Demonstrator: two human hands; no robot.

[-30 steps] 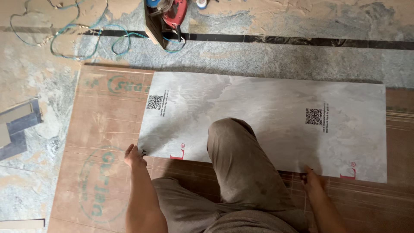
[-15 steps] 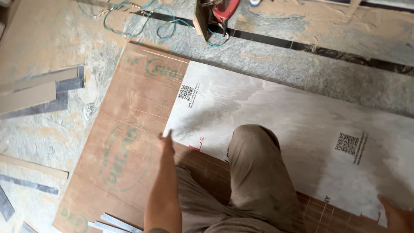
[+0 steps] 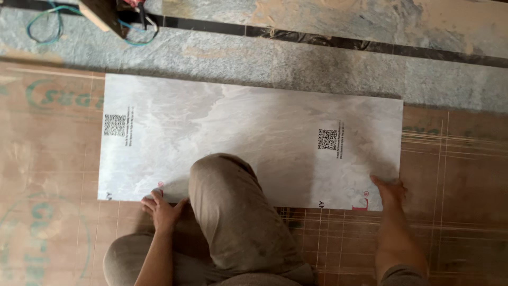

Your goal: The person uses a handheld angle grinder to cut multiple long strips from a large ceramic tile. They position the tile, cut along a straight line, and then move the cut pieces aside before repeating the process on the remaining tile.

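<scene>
1. Large grey marbled tile (image 3: 248, 132) lying flat, face up, on brown cardboard sheeting (image 3: 47, 175) spread over the floor; far long edge just beside a bare stone strip (image 3: 296, 63).
2. Long axis running left to right across the view, short sides toward the left and right; near long edge closest to the bent knee (image 3: 233, 212), which overlaps that edge.
3. Left hand (image 3: 161, 209) at the near long edge close to the left corner, fingers curled at the rim, seemingly gripping it; how far under cannot be told.
4. Right hand (image 3: 389, 190) resting on the near right corner, fingers spread on the face and edge, not clearly clamped.
5. Hands well apart, one toward each end of the near edge.
6. Likely handling: stiff, heavy for one person, glossy and slippery on top, brittle at corners and edges; no flex to be expected.
7. Best hold, by judgement: both long edges or opposite ends, palms under, weight shared evenly, corners kept off hard ground.
8. Coiled cable (image 3: 47, 26) and a tool (image 3: 114, 10) at the top left, well apart from the tile.
</scene>
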